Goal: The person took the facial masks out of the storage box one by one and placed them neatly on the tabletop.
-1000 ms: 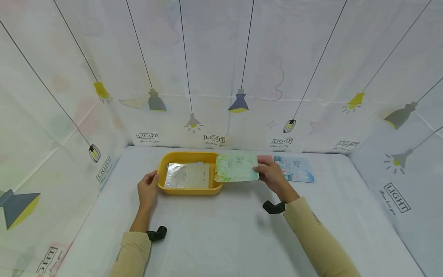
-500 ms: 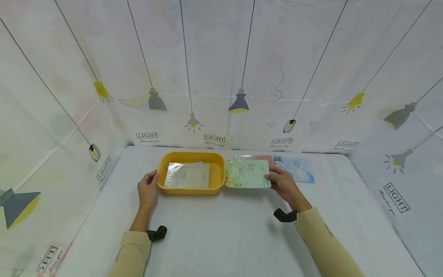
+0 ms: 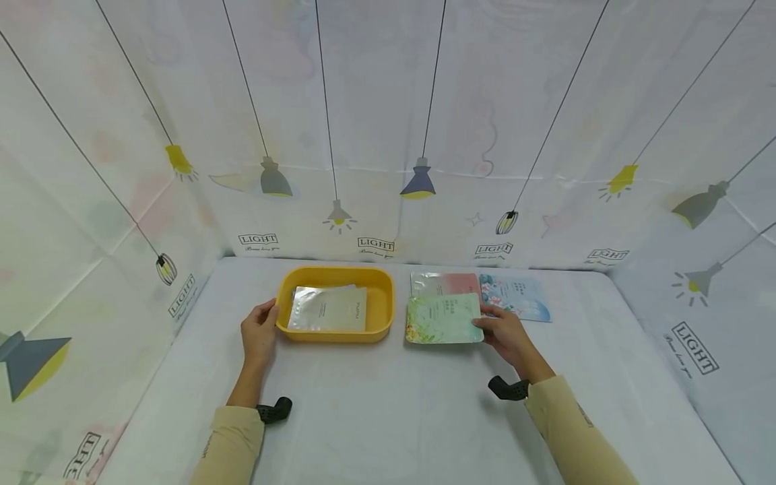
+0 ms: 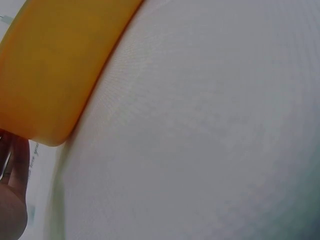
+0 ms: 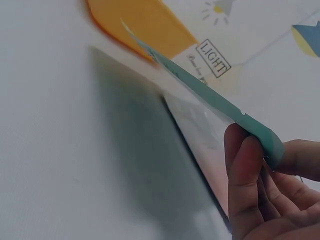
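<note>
My right hand [image 3: 509, 340] pinches the right edge of a pale green sheet-mask packet [image 3: 442, 318] between thumb and fingers. Seen almost edge-on in the right wrist view, the green packet [image 5: 200, 92] is held over the table, its shadow beneath. A yellow tray [image 3: 339, 336] stands to the left, with a silvery-cream packet [image 3: 327, 308] flat inside it and the edge of another just showing underneath. My left hand [image 3: 259, 333] rests its fingers against the tray's left end. In the left wrist view, fingers [image 4: 19, 165] reach up to the tray's end wall [image 4: 60, 75].
Behind the green packet lies a pink-and-silver packet [image 3: 445, 283], partly covered in the head view. A blue flowered packet [image 3: 515, 296] lies right beside it. A white cloth covers the table [image 3: 388, 417], and a lamp-printed curtain [image 3: 376, 135] rises along its back and sides.
My right hand has drawn the green packet right and nearer, from over the tray's right rim to beyond it, uncovering the pink packet. My left hand and the tray have stayed put.
</note>
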Available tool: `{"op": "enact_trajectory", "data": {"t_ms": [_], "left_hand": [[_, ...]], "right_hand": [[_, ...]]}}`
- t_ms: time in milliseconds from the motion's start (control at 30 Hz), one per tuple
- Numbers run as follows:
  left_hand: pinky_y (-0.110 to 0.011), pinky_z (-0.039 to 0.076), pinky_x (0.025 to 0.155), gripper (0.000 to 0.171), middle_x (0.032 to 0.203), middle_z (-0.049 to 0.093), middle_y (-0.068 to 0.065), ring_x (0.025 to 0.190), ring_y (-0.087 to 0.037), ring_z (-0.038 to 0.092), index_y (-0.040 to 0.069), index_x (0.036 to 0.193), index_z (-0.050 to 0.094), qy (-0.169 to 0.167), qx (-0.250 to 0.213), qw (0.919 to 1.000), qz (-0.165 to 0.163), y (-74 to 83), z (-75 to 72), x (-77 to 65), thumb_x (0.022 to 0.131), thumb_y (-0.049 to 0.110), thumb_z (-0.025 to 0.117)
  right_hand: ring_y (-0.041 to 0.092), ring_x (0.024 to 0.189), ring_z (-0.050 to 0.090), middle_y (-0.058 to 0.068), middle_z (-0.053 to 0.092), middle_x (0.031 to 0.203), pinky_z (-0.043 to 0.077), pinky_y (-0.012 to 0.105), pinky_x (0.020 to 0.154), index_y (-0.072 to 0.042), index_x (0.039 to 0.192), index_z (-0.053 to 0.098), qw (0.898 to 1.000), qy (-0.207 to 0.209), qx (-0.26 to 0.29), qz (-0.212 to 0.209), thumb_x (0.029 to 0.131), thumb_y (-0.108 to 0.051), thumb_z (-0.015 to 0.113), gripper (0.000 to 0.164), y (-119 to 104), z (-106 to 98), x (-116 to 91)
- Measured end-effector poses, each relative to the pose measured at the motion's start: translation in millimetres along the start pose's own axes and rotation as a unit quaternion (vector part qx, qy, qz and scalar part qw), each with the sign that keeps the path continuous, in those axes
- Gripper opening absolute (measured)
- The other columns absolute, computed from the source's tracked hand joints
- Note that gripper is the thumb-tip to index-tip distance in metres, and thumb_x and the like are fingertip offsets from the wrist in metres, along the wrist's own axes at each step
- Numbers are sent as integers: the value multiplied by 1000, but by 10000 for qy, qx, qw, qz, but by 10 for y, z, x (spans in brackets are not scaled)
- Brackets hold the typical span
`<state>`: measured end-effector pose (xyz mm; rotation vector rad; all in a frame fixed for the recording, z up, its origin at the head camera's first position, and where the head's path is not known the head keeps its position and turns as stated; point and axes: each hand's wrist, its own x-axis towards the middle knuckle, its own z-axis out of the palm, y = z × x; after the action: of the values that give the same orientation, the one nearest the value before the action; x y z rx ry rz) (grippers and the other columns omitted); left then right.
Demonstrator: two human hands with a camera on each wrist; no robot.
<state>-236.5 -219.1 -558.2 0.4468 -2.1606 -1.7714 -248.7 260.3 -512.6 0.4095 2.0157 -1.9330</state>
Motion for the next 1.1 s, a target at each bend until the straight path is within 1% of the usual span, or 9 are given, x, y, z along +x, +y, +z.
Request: {"op": "enact_trajectory", "data": {"t_ms": [133, 267, 367, 433, 567, 733, 867, 967, 1100], "left_hand": [[-1, 44, 76, 35, 127, 62, -15, 102, -8, 54, 3, 127, 60, -22, -41, 10000, 15, -4, -1, -2, 100, 25, 54], [-1, 44, 76, 35, 126, 63, -15, 101, -8, 54, 3, 126, 61, -22, -65, 10000, 36, -11, 3, 0, 100, 25, 55], [-1, 44, 77, 36, 127, 62, -14, 103, -9, 54, 3, 127, 61, -32, -34, 10000, 31, -12, 3, 2, 100, 26, 54], [-1, 43, 78, 36, 127, 62, -14, 104, -10, 53, 3, 127, 61, -40, -21, 10000, 24, -12, 1, 4, 100, 26, 54], [-1, 43, 78, 36, 128, 62, -14, 105, -11, 53, 3, 127, 60, -30, 16, 10000, 30, -4, 0, 3, 101, 26, 54], [0, 43, 78, 34, 127, 63, -14, 105, -11, 54, 3, 126, 61, 12, 23, 10000, 44, 5, -1, 2, 100, 24, 54], [-1, 43, 77, 33, 126, 63, -14, 104, -12, 54, 2, 125, 61, 21, 21, 10000, 41, 5, 0, -2, 100, 22, 55], [-1, 43, 76, 33, 126, 63, -14, 103, -12, 54, 2, 126, 61, 17, 16, 10000, 46, 5, 0, -5, 100, 22, 55], [-1, 43, 77, 33, 126, 63, -14, 104, -11, 54, 2, 125, 61, 13, 27, 10000, 82, 4, 3, 0, 100, 23, 54]], "right_hand": [[7, 82, 64, -4, 65, 100, 53, 23, 73, -1, 148, 34, 9999, -4, -135, 19, 94, -10, 62, 63, 87, -59, 8], [6, 82, 65, -5, 67, 97, 54, 24, 73, 0, 148, 34, 9994, -35, -332, -64, 94, -10, 62, 62, 159, -121, 2], [6, 83, 65, -2, 68, 101, 54, 24, 74, 2, 147, 34, 9980, -26, -616, -165, 95, -12, 60, 60, 193, -148, -5], [8, 81, 66, 3, 69, 104, 54, 25, 72, 2, 145, 38, 9962, 76, -844, -212, 94, -11, 61, 57, 215, -153, -1], [11, 76, 64, 14, 70, 107, 54, 26, 67, 4, 139, 46, 9868, 352, -1550, -311, 91, -11, 63, 53, 260, -146, 23], [12, 71, 63, 22, 69, 107, 55, 28, 63, 6, 134, 51, 9710, 655, -2270, -374, 89, -13, 65, 51, 282, -120, 42], [13, 67, 63, 23, 69, 103, 54, 29, 61, 7, 131, 52, 9633, 695, -2556, -436, 88, -13, 65, 49, 284, -117, 30], [14, 65, 62, 21, 70, 97, 53, 29, 59, 8, 129, 53, 9578, 670, -2754, -473, 88, -13, 66, 48, 276, -116, 14], [15, 60, 59, 15, 70, 85, 48, 28, 55, 8, 126, 56, 9433, 674, -3210, -510, 87, -13, 66, 46, 262, -99, 5]]}}
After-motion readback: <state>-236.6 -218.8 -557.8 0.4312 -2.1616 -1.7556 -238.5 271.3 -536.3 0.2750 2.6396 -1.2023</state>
